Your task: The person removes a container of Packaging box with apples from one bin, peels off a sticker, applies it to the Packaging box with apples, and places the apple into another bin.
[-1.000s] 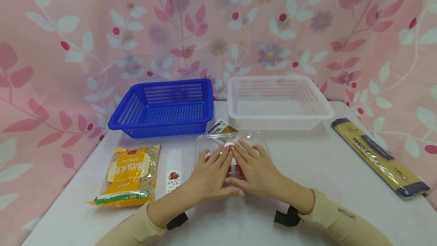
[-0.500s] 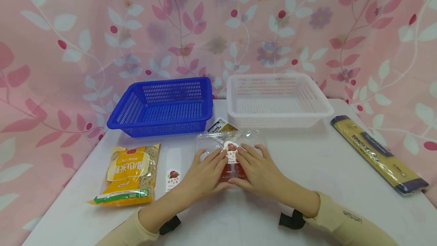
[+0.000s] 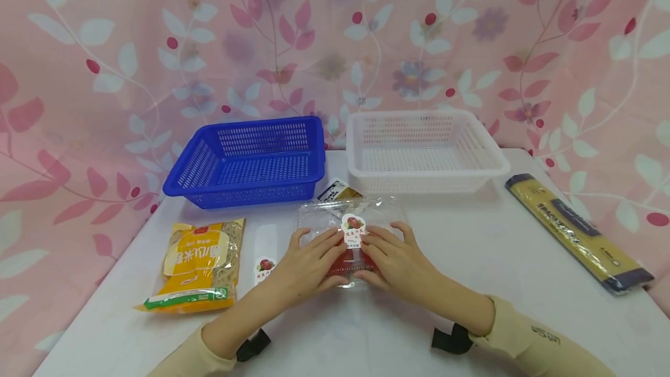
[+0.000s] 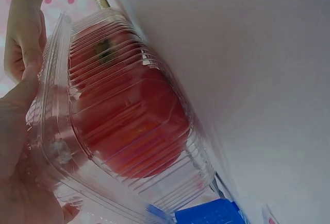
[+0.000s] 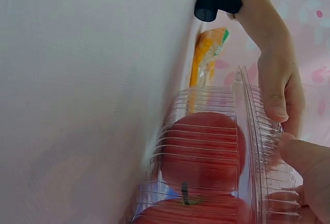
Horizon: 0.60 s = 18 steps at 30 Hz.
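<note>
My left hand [image 3: 310, 262] and right hand [image 3: 399, 262] lie slightly apart, fingers extended, on a clear box [image 3: 374, 214], partly hiding red fruit [image 5: 203, 152] beneath.

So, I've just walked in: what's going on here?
A person's left grip and right grip rest on top of a clear plastic container with red fruit inside, a white label showing between the grips. It sits on the white table, with a blue basket and a white basket behind it. A yellow bag lies to its left and a spaghetti pack to its right, neither held.
</note>
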Available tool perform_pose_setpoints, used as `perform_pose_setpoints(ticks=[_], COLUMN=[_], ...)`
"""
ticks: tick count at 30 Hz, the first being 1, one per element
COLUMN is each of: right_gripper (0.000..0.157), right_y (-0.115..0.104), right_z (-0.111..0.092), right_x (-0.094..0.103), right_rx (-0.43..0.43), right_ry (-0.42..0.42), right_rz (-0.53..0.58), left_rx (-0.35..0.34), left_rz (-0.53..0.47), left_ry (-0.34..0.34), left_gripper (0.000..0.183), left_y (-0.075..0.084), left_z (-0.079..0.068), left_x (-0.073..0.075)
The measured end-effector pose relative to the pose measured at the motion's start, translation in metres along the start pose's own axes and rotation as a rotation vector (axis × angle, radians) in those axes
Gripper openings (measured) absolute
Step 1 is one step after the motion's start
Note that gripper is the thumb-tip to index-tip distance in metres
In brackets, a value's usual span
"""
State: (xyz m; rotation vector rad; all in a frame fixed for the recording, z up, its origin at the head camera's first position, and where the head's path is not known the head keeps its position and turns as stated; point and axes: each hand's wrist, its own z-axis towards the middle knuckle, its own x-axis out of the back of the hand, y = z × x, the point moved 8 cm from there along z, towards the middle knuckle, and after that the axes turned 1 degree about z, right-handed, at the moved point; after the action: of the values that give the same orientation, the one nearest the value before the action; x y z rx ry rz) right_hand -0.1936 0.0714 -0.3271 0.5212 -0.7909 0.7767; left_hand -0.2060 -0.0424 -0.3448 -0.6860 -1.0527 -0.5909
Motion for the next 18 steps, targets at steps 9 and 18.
perform_pose_setpoints(ticks=[9,18], right_gripper=[0.047,0.064], right_y=[0.007,0.032], right_z=[-0.002,-0.008], right_x=[0.002,-0.002], right_rx=[-0.024,-0.187], right_ry=[0.001,-0.123], right_rz=[0.076,0.194], left_rx=[-0.001,0.269], left_rz=[-0.072,-0.283], left_ry=[-0.003,-0.150], left_gripper=[0.056,0.086], left_y=[-0.004,-0.037], left_z=[-0.001,-0.027], left_x=[0.002,-0.008])
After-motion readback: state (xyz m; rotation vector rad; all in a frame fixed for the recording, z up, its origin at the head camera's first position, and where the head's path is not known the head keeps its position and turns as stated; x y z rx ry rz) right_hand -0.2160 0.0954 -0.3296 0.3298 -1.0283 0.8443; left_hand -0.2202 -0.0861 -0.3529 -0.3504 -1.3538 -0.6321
